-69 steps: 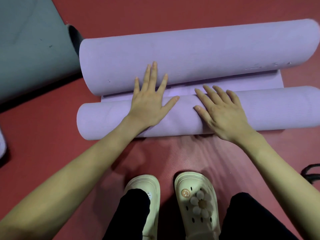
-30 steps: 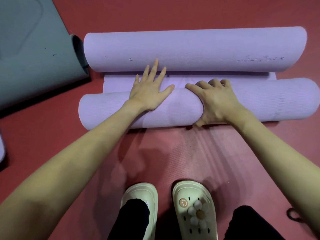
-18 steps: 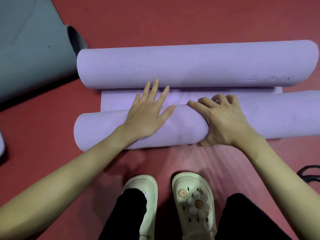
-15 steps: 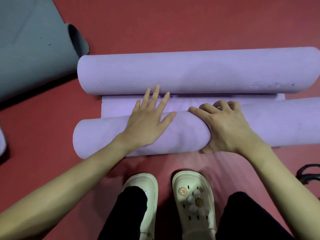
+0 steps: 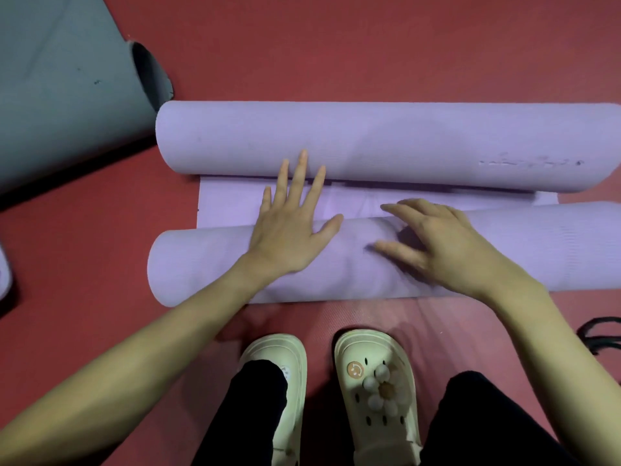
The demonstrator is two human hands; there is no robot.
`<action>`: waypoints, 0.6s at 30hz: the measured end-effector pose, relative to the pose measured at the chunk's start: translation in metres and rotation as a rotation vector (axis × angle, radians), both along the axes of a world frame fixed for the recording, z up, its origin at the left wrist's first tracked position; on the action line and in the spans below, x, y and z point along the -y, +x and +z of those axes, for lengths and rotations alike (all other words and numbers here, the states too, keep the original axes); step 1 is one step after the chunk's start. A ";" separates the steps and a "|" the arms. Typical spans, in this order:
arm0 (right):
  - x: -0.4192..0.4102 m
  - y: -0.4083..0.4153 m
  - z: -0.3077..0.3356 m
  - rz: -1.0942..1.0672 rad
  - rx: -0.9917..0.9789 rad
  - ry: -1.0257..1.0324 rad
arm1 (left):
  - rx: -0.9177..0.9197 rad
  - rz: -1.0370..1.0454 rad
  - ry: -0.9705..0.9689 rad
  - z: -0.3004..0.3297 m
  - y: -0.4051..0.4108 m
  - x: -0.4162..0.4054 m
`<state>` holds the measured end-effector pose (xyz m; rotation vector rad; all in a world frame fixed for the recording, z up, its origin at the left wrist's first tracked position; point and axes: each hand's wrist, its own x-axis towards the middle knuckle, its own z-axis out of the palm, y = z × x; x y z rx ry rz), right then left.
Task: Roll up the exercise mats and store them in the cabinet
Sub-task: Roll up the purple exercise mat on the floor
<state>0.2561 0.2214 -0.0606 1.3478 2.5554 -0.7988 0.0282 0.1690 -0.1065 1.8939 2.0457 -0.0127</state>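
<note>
Red floor (image 5: 369, 45), grey mat (image 5: 60, 79), half-rolled purple mat (image 5: 369, 142)

Legible text: none | far purple mat roll (image 5: 386, 142): faint embossed marks toward 3 o'clock, unreadable | right clog (image 5: 376, 381): round smiley-face charm, no lettering

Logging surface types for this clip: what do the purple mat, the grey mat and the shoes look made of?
Purple mat: looks like soft matte foam, going by its fine ribbed texture and scuff marks.
Grey mat: probably similar foam; matte, with a thick curled edge.
Shoes: likely moulded rubbery plastic, cream, smooth, with punched holes and a flower charm.
</note>
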 end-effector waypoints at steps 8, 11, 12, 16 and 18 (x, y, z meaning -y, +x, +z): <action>-0.002 -0.011 -0.035 -0.177 0.057 0.346 | 0.027 0.011 0.073 -0.005 -0.014 -0.042; -0.019 -0.018 -0.037 -0.202 0.091 0.333 | 0.020 -0.002 0.103 -0.002 -0.019 -0.049; -0.023 -0.019 -0.038 -0.204 0.099 0.330 | 0.006 -0.008 0.108 0.000 -0.019 -0.049; -0.039 -0.023 -0.038 -0.230 0.114 0.264 | -0.025 -0.049 0.102 0.003 -0.009 -0.035; -0.047 -0.024 -0.038 -0.233 0.104 0.255 | -0.028 -0.078 0.088 0.002 -0.004 -0.032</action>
